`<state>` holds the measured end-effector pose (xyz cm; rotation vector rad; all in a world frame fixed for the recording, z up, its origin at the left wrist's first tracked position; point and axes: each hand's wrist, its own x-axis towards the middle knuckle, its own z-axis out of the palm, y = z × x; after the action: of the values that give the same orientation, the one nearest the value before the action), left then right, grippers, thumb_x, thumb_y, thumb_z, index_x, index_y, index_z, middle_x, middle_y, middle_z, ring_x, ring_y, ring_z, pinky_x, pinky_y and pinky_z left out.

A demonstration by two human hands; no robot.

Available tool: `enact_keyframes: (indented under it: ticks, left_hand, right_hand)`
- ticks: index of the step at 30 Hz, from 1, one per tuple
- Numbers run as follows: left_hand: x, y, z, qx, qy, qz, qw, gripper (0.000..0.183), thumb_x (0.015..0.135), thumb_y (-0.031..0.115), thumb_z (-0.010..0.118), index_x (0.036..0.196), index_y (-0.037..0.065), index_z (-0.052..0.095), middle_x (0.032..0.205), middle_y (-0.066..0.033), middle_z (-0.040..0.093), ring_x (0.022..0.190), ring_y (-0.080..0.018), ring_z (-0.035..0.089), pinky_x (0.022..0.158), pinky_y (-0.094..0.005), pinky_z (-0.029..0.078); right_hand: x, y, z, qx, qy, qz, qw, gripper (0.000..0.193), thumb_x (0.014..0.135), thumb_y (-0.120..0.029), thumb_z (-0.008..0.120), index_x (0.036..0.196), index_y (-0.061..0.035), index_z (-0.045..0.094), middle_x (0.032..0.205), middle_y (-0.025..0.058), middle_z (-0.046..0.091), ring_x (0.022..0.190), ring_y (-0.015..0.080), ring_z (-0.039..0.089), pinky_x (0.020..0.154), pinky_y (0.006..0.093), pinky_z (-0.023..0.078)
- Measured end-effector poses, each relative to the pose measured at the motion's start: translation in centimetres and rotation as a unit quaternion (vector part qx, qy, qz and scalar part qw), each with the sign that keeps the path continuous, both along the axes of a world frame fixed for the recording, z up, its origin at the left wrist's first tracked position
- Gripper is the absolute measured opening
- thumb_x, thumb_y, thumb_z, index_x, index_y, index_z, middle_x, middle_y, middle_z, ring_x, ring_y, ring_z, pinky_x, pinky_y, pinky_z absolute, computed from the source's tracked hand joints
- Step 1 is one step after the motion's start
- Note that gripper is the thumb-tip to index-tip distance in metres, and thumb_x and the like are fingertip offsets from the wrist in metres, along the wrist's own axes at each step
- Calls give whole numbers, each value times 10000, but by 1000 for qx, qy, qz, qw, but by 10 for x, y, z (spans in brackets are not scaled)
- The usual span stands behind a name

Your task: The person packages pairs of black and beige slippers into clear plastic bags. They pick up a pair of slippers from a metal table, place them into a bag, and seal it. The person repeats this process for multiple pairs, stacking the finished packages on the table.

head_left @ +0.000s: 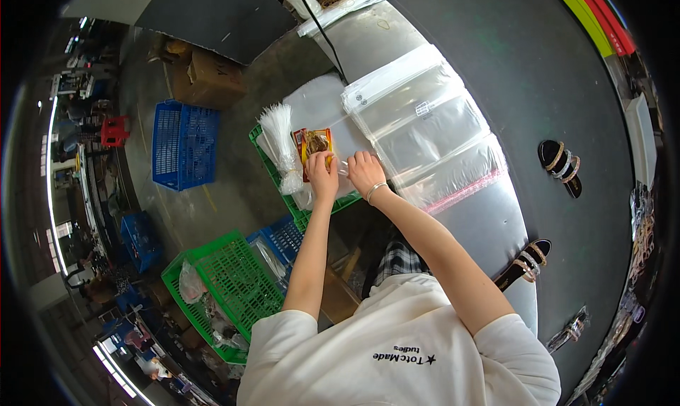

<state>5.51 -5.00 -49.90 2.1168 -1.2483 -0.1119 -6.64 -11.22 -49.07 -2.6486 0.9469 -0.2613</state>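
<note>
While both grips pinch it | red-yellow packet (312, 150) between left hand (323, 174), right hand (365, 172)

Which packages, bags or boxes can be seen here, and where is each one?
Small red and yellow packet: flat, held by left hand and right hand.
Clear plastic bags: overlapping row on the grey table.
Brown cardboard box: on the floor, upper left.
</note>
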Motion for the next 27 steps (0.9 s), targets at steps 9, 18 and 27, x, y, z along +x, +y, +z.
enact_keyframes:
  ticks: [9, 18, 27]
  left_hand:
    - [6, -3, -8, 15, -3, 4, 1000, 133, 820, 165, 586, 903, 62, 595, 945, -106, 564, 926, -308, 492, 856, -405, 378]
    - [9, 0, -7, 22, -15, -15, 1000, 138, 811, 161, 613, 923, 82, 594, 968, -97, 566, 959, -317, 499, 863, -427, 378]
    - [-64, 8, 105, -143, 231, 57, 961, 176, 930, 171, 532, 943, -1, 565, 864, -60, 586, 780, -153, 540, 738, -276, 424]
  right_hand:
    - [-11, 6, 27, -32, -72, 110, 991, 71, 704, -165, 572, 721, -100, 594, 794, 24, 536, 829, 186, 517, 720, 298, 427]
    - [-98, 51, 123, 66, -110, 98, 987, 90, 735, -156, 613, 700, -80, 581, 745, 39, 538, 765, 202, 531, 691, 316, 423]
    - [-249, 41, 187, 539, -459, -373, 599, 186, 893, -167, 593, 774, -24, 590, 715, -8, 566, 639, 62, 470, 602, 209, 368]
